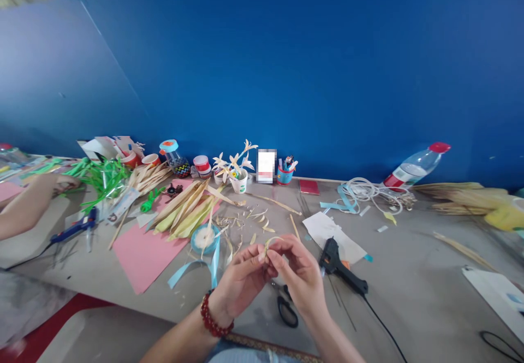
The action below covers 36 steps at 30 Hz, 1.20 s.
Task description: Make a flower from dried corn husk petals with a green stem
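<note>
Both hands meet above the front of the grey table. My left hand (245, 275), with a red bead bracelet at the wrist, pinches a small pale yellow-green husk strip (267, 244). Thumb and fingertips of my right hand (298, 270) close on the same strip from the other side. The strip curves up between the fingertips; its lower part is hidden by them. Black-handled scissors (287, 311) lie beneath the hands, partly covered. Husk scraps (262, 218) are scattered just beyond, and a blue ribbon roll (205, 238) lies to the left.
A black glue gun (341, 267) with its cord lies right, beside white paper (327, 232). Husks (184, 210) rest on pink paper (143, 259). Cups with husk flowers (239, 182) stand behind; a bottle (417, 169) leans back right. Another person's arm (27, 207) reaches in left.
</note>
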Motion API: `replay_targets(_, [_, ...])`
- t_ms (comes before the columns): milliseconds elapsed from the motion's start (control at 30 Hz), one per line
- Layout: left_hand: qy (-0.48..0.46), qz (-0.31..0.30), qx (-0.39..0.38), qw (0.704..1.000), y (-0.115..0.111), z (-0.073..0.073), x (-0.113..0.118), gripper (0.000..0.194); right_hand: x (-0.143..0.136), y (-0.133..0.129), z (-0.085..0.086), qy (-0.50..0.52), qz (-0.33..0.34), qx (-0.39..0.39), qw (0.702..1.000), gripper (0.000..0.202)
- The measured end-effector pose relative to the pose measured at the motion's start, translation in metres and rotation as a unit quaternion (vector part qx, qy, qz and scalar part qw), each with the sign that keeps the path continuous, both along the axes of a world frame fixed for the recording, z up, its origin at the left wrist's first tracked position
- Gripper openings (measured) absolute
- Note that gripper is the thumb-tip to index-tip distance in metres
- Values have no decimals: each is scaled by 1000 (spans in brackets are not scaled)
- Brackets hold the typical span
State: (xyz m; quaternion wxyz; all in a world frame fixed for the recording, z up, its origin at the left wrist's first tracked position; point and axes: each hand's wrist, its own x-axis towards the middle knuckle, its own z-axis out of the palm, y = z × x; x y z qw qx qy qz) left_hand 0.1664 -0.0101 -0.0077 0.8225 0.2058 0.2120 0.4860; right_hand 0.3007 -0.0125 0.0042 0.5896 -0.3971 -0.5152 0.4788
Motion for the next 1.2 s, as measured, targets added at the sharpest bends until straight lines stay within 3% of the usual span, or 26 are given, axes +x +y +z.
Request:
replay_targets(767, [96,94,73,988,-6,7,5,16,-2,0,-2,-65,-38,62,995,10])
replay_targets(1000, [69,76,52,993,-6,7,4,16,2,1,-3,-98,-26,94,990,10])
replay_targets(1200, [63,108,63,990,-2,7,2,16,13,-7,-1,-158,17,154,975,11])
